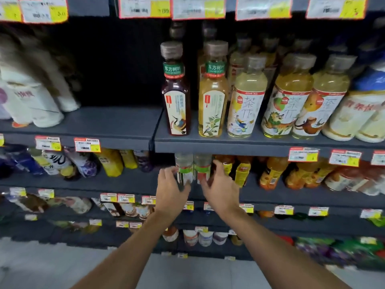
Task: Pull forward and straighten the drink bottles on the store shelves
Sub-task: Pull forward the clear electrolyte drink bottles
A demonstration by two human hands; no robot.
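Grey shelf [270, 197] — left grip [169, 190] holds left bottle [184, 166]; right grip [221, 190] holds right bottle [202, 165]; pale floor [62, 263].

So the dark grey metal upper shelf [116, 122] has a dark red tea bottle [176, 101] just beside a pale yellow tea bottle [212, 105], with rounder pale yellow bottles [246, 105] to the right. The lower grey shelf [129, 181] carries two clear plastic bottles with green labels [184, 166] and some orange juice bottles [270, 172].

Upper shelf [116, 122] bare between white bottles [35, 105] and dark bottle [177, 101]. Lower shelf [133, 181]: gap left of clear bottles [184, 162]; orange bottles [270, 174] crowd the right.
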